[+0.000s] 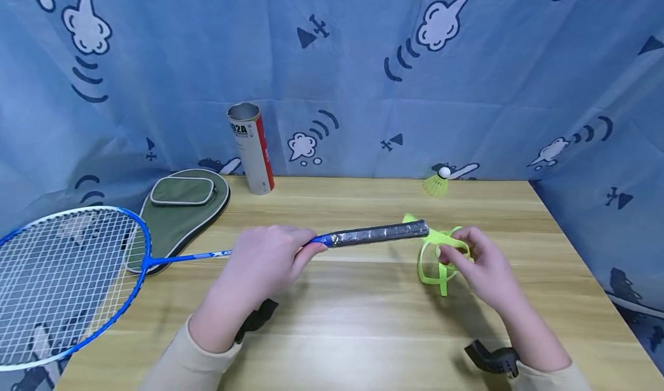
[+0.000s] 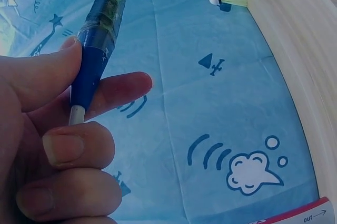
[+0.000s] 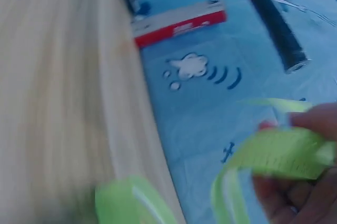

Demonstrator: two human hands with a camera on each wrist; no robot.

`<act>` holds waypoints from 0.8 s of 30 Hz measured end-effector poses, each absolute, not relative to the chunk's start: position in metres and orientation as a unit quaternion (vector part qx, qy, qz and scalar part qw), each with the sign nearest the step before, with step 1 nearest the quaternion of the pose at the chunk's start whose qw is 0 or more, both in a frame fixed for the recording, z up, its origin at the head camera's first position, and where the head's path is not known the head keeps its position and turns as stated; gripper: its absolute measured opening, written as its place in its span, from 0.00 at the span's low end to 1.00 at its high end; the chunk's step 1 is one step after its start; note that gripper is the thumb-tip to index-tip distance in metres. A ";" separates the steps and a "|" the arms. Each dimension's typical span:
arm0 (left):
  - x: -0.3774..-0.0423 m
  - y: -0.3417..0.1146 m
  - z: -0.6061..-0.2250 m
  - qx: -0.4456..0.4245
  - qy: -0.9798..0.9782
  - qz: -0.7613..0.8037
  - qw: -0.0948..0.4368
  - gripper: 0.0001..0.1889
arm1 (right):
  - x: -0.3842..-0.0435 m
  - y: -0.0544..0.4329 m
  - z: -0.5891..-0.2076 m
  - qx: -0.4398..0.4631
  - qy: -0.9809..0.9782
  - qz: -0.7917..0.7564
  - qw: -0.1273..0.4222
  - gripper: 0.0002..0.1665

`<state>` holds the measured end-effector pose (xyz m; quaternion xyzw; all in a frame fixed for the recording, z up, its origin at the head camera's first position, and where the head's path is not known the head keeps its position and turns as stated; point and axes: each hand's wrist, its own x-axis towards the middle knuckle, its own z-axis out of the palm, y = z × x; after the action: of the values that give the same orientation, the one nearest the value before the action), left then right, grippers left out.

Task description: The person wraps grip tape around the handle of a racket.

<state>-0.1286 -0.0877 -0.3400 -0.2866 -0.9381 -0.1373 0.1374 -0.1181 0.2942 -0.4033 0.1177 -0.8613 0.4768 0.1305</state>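
Head view: racket handle between 2 hands

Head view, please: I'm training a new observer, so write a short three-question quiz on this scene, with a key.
1. Multiple choice: What colour is the strip in the right hand?
A. Red
B. Yellow-green
C. Dark blue

2. True or false: The tube lies on its side on the table.

3. Fill the gap: The left hand holds the racket with its dark handle pointing to the ____ of the head view.

Key:
1. B
2. False; it stands upright, open end up.
3. right
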 end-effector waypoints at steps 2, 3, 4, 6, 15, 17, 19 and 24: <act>-0.131 -0.084 -0.342 -0.284 -0.940 -0.145 0.125 0.14 | -0.121 0.298 -0.398 0.127 -0.762 0.625 0.108 0.07; -0.132 -0.083 -0.343 -0.282 -0.940 -0.148 0.120 0.14 | -0.122 0.299 -0.395 0.136 -0.710 0.683 0.099 0.09; -0.132 -0.081 -0.344 -0.281 -0.941 -0.151 0.116 0.14 | -0.123 0.299 -0.391 0.154 -0.661 0.728 0.095 0.11; -0.134 -0.080 -0.345 -0.278 -0.942 -0.150 0.114 0.15 | -0.128 0.298 -0.382 0.211 -0.565 0.794 0.072 0.18; -0.140 -0.070 -0.336 -0.289 -0.941 -0.130 0.118 0.12 | -0.137 0.246 -0.347 0.394 -0.451 0.797 -0.081 0.40; -0.139 -0.069 -0.334 -0.291 -0.940 -0.131 0.119 0.11 | -0.136 0.230 -0.345 0.385 -0.453 0.799 -0.093 0.47; -0.138 -0.069 -0.334 -0.291 -0.940 -0.131 0.120 0.10 | -0.134 0.218 -0.345 0.365 -0.456 0.807 -0.087 0.47; -0.137 -0.065 -0.334 -0.294 -0.939 -0.132 0.119 0.11 | -0.131 0.200 -0.344 0.317 -0.492 0.810 -0.034 0.47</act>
<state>-0.1371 -0.0646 -0.3342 -0.2943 -0.9391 -0.1321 0.1188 -0.1306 0.2002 -0.3441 0.3172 -0.4920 0.8101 -0.0337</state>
